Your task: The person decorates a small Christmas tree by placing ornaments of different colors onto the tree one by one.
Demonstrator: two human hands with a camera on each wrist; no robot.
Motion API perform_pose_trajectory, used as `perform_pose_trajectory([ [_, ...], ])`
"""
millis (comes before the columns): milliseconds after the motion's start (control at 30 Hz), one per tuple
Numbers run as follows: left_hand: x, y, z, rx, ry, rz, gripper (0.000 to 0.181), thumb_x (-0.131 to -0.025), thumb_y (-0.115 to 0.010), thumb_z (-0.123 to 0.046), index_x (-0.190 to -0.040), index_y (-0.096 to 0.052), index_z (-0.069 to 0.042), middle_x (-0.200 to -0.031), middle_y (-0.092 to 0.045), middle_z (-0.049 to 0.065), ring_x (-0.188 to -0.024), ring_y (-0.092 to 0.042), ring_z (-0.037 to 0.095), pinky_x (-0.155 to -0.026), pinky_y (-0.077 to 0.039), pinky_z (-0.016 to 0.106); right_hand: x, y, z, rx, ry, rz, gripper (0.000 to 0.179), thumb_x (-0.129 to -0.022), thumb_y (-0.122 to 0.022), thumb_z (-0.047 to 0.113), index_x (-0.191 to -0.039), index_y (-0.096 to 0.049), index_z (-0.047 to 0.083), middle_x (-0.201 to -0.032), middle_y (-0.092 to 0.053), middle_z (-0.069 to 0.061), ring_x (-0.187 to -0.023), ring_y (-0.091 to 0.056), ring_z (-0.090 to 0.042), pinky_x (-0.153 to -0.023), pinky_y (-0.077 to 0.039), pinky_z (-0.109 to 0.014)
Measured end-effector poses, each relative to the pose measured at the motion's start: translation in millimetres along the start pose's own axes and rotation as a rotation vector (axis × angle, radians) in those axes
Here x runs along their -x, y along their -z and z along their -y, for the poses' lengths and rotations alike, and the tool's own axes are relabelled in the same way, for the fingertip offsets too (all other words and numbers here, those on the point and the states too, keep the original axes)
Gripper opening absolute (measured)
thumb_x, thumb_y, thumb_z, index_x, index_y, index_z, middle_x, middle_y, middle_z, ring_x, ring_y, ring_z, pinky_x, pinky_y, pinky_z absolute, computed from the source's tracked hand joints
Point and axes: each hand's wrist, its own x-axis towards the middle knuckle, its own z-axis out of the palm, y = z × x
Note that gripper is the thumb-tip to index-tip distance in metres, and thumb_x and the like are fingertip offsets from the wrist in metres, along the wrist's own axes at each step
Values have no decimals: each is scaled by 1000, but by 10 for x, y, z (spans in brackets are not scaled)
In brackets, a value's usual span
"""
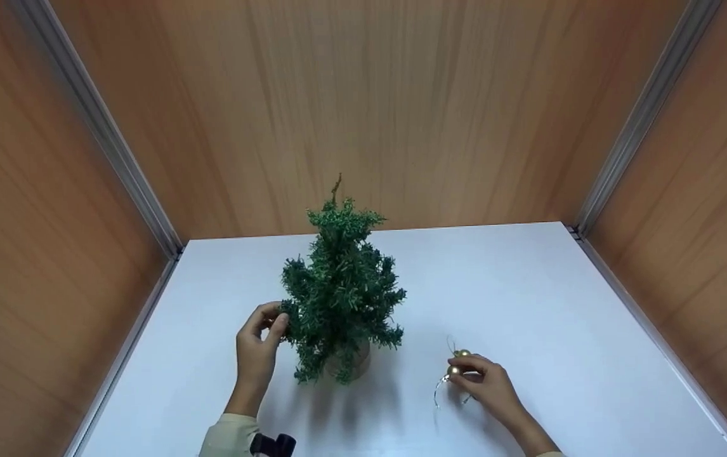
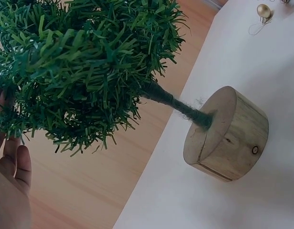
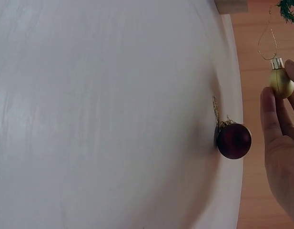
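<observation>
A small artificial Christmas tree (image 1: 344, 285) stands upright on a round wooden base (image 2: 232, 138). My left hand (image 1: 255, 349) holds a tip of a lower branch at the tree's left side, its fingertips partly hidden in the green needles. To the right of the tree, my right hand (image 1: 487, 384) pinches a gold bauble (image 3: 281, 83) between thumb and fingers. A thin gold loop hangs from the bauble's cap. Below that hand, a dark red bauble (image 3: 234, 140) lies on the table. Another gold bauble (image 1: 462, 353) shows just beyond the right fingertips.
The white table (image 1: 497, 273) is enclosed by wood-grain panels (image 1: 401, 114) at the back and both sides. Grey metal rails (image 1: 110, 133) run along the corners. A dark device (image 1: 273, 444) sits at the left wrist.
</observation>
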Motion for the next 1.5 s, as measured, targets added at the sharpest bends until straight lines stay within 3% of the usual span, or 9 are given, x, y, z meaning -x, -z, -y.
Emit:
perform_pose_trajectory([
  [300,5,-9,-4,-4,14,-1,20,-98,-62,-15,-115,-66,-5,-100,-61,3,-90,-55,14,-70,-48,23,79,29,267,-51,-28,1,38,-83,-76,4,-118,-65,-4,-128,-58,-21,-110,-62,-30,-90,-54,-23],
  [733,-2,-11,-6,-3,35,15,22,-99,-60,-12,-118,-64,-5,-101,-60,3,-88,-53,12,-74,-48,22,22,40,196,-35,14,-4,41,-83,-79,19,-118,-67,2,-116,-64,-8,-107,-63,-21,-92,-52,-22],
  [967,0,-30,-13,-12,55,4,21,-98,-59,-10,-118,-64,-2,-100,-59,4,-90,-54,11,-75,-47,22,59,50,280,-27,47,-19,40,-83,-79,20,-117,-68,1,-113,-65,-8,-102,-64,-17,-89,-54,-22],
  [1200,11,-14,-1,-6,22,-3,21,-99,-60,-11,-118,-65,-4,-101,-60,2,-92,-55,9,-75,-48,22,69,54,359,-35,53,-43,34,-83,-79,20,-113,-71,7,-111,-66,-8,-98,-64,-13,-86,-55,-23],
  [1500,4,-22,11,-3,54,7,22,-99,-60,-12,-119,-64,-4,-103,-59,3,-91,-55,12,-74,-49,24,117,65,468,-127,66,-18,32,-84,-78,15,-113,-70,6,-117,-62,-18,-101,-64,-16,-89,-54,-25],
])
